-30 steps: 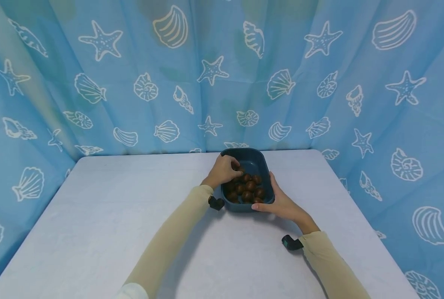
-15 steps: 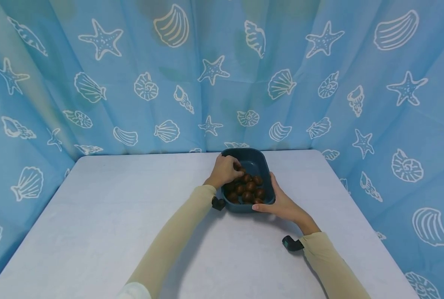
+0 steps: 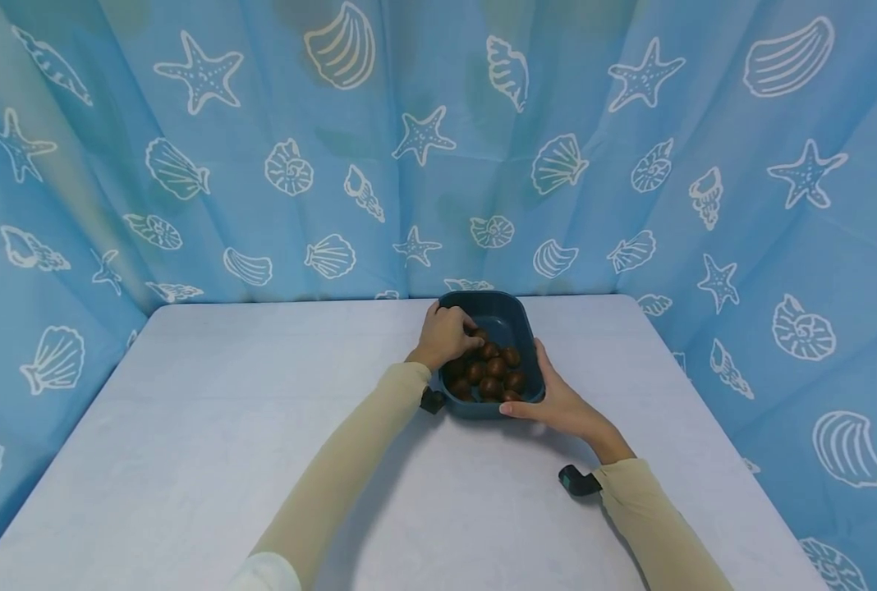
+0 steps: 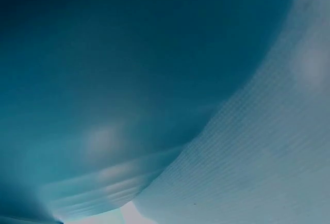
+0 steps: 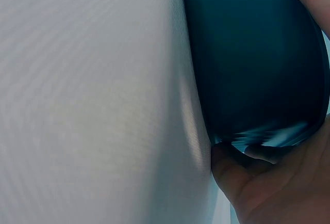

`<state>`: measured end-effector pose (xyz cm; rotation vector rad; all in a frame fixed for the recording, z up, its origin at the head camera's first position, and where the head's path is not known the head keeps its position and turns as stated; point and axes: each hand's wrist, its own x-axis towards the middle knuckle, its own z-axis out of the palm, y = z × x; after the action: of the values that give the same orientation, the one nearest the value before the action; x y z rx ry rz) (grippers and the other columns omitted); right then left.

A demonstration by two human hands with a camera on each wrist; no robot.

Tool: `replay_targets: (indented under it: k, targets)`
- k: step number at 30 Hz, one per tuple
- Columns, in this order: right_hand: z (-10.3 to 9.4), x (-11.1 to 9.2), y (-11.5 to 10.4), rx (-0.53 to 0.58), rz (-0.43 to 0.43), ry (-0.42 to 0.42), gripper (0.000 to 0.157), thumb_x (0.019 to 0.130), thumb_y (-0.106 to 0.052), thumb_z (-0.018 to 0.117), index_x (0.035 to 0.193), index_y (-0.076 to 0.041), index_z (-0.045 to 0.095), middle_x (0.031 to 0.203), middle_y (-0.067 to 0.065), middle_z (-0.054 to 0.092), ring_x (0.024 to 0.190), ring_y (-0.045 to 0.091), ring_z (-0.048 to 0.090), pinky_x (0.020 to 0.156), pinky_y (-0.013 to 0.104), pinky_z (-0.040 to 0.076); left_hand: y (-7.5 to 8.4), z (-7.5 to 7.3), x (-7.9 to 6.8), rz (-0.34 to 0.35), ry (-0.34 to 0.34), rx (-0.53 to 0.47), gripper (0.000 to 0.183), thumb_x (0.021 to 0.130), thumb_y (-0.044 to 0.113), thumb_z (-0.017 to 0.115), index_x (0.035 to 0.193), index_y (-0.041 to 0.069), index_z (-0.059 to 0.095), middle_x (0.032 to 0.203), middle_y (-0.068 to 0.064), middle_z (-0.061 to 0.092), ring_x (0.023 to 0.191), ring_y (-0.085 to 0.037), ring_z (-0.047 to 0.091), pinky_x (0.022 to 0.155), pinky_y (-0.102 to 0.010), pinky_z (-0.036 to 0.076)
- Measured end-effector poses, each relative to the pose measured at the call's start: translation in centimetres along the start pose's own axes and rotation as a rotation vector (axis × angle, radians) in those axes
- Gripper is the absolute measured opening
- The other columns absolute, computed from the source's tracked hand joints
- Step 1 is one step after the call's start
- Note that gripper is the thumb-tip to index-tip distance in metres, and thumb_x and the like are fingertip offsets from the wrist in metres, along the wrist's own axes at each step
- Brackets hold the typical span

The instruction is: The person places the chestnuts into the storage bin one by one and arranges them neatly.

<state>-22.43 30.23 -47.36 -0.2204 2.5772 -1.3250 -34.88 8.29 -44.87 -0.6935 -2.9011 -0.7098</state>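
Note:
A dark blue rectangular container (image 3: 493, 413) with rounded corners stands near the far edge of the table. Several glossy brown, chestnut-like balls (image 3: 491, 387) lie in its nearer part. My left hand (image 3: 442, 336) reaches over the left rim, its thumb and forefinger curled about a brown ball (image 3: 481, 335); the other fingers are partly hidden. My right hand (image 3: 560, 406) holds the container at its near right corner, thumb on the front wall and fingers along the right side. In the right wrist view the right hand (image 5: 283, 182) touches the container's outer wall (image 5: 247, 53).
A white-covered table (image 3: 209, 410) spreads around the container. Behind it hangs a blue curtain (image 3: 335, 164) with white shell and starfish prints. Black wrist cameras sit on both sleeves. The container's wall (image 4: 129, 79) fills much of the left wrist view.
My left hand has shifted very slightly to the right within the container. The right hand and the container stay almost where they were.

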Motion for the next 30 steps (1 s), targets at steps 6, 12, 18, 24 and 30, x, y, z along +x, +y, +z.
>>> replay_targets:
  k: [6, 12, 18, 24, 30]
  targets:
    - [0.0, 0.0, 0.0, 0.0, 0.001, 0.0, 0.134, 0.083, -0.053, 0.082, 0.164, -0.026, -0.022, 0.176, 0.012, -0.009, 0.161, 0.047, 0.001, 0.121, 0.075, 0.018, 0.1, 0.1, 0.1, -0.014, -0.034, 0.048, 0.025, 0.092, 0.034, 0.079, 0.109, 0.016, 0.082, 0.107, 0.003, 0.081, 0.114, -0.019, 0.072, 0.13, -0.052, 0.022]
    - [0.0, 0.0, -0.1, 0.005, -0.001, 0.0, 0.134, 0.083, -0.053, 0.082, 0.164, -0.026, -0.021, 0.176, 0.012, -0.009, 0.161, 0.047, 0.001, 0.121, 0.075, 0.017, -0.1, 0.2, 0.1, -0.004, -0.046, 0.045, 0.025, 0.094, 0.035, 0.077, 0.11, 0.017, 0.082, 0.106, 0.004, 0.081, 0.114, -0.018, 0.073, 0.13, -0.053, 0.02]
    - [0.0, 0.0, -0.2, 0.012, -0.012, -0.002, 0.134, 0.083, -0.053, 0.082, 0.163, -0.027, -0.022, 0.176, 0.012, -0.009, 0.161, 0.047, 0.002, 0.121, 0.075, 0.019, -0.8, -0.6, -0.2, 0.023, -0.004, -0.133, 0.028, 0.099, 0.027, 0.071, 0.118, 0.009, 0.078, 0.118, -0.005, 0.079, 0.122, -0.024, 0.069, 0.126, -0.05, 0.031]
    - [0.1, 0.0, -0.2, 0.011, -0.012, -0.006, 0.134, 0.083, -0.052, 0.082, 0.164, -0.026, -0.022, 0.176, 0.013, -0.009, 0.161, 0.048, 0.002, 0.12, 0.075, 0.018, -1.5, -3.2, -1.8, 0.06, 0.087, -0.339, 0.029, 0.101, 0.02, 0.066, 0.124, 0.003, 0.074, 0.125, -0.012, 0.075, 0.122, -0.029, 0.068, 0.118, -0.051, 0.043]
    - [0.0, 0.1, 0.1, -0.014, -0.009, 0.005, 0.135, 0.082, -0.051, 0.083, 0.163, -0.028, -0.022, 0.176, 0.012, -0.007, 0.161, 0.047, 0.004, 0.12, 0.076, 0.019, -2.3, -6.6, -4.3, -0.015, 0.239, -0.459, 0.031, 0.102, 0.027, 0.064, 0.124, 0.008, 0.075, 0.12, -0.01, 0.075, 0.116, -0.027, 0.067, 0.101, -0.048, 0.054]
